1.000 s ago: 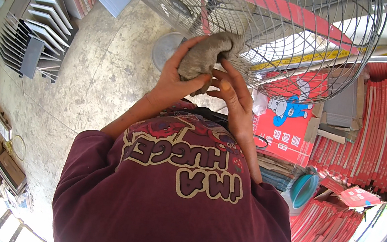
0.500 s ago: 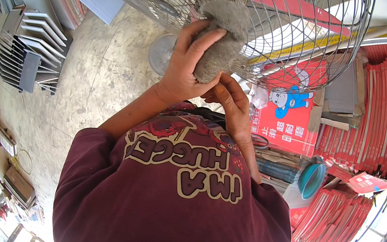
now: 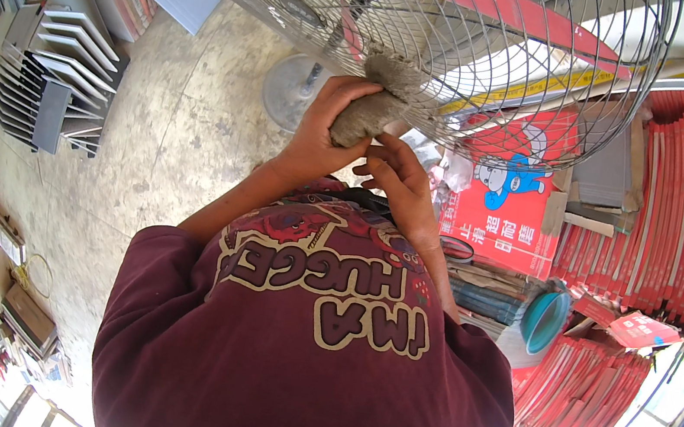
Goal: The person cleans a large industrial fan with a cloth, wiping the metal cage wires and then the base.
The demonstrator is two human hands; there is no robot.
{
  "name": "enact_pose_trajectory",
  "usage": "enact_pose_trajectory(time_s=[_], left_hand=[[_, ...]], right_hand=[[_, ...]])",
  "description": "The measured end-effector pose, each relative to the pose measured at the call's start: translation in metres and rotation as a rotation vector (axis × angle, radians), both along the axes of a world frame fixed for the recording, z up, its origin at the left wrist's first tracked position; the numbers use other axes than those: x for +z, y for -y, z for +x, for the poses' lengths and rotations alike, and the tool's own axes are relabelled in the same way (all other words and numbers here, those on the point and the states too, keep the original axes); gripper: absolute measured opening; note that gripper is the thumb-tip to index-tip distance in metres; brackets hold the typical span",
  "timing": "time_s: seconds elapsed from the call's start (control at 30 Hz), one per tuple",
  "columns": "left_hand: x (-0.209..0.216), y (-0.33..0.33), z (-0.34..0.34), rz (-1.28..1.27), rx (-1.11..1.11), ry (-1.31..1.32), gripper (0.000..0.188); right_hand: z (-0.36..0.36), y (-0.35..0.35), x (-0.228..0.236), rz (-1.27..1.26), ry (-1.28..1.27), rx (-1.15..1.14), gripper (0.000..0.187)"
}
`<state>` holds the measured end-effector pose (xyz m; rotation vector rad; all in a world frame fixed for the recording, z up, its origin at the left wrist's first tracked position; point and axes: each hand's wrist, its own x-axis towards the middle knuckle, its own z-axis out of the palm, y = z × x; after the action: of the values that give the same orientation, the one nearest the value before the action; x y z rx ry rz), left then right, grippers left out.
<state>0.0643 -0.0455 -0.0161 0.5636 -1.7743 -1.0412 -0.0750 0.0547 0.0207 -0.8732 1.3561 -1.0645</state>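
In the head view, you have one grey cloth [image 3: 364, 116], bunched up, in front of your body and just by the wire cage of one big fan [image 3: 420, 28]. Its long way runs on a slant: the top end points up and a little right, toward the fan, and the bottom end points down and left, into your palm. Your left hand [image 3: 323, 128] is closed around it, with fingers bent across its middle. Your right hand [image 3: 404, 192] is just beside the low end, fingers half curled. I can't tell if it touches the cloth or pinches anything.

Past your left hand there is one round grey base [image 3: 285, 92] on the floor. Far to your left stands one rack [image 3: 51, 116] with many thin flat boards. On your right I count one red sheet [image 3: 502, 227] with a cartoon cow, one teal bowl [image 3: 543, 322], and two big piles of flat red cardboard [image 3: 674, 216], one above the other in view.
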Motion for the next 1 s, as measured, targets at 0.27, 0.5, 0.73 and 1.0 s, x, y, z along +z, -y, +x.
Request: enact_pose_trajectory(time_s=[0.27, 0.5, 0.73, 1.0], left_hand=[[0.01, 0.003, 0.038, 0.53, -0.047, -0.243, 0.054], [0.051, 0.024, 0.051, 0.338, 0.161, -0.463, 0.054], [0.039, 0.029, 0.024, -0.15, 0.349, -0.122, 0.06], [-0.005, 0.011, 0.002, 0.034, -0.003, 0.039, 0.059]], right_hand=[[-0.002, 0.008, 0.006, -0.067, -0.045, 0.092, 0.042], [-0.004, 0.011, 0.007, -0.069, -0.03, 0.059, 0.041], [-0.005, 0.013, 0.005, -0.078, -0.033, 0.059, 0.041], [-0.005, 0.016, -0.007, -0.049, 0.0, 0.034, 0.041]])
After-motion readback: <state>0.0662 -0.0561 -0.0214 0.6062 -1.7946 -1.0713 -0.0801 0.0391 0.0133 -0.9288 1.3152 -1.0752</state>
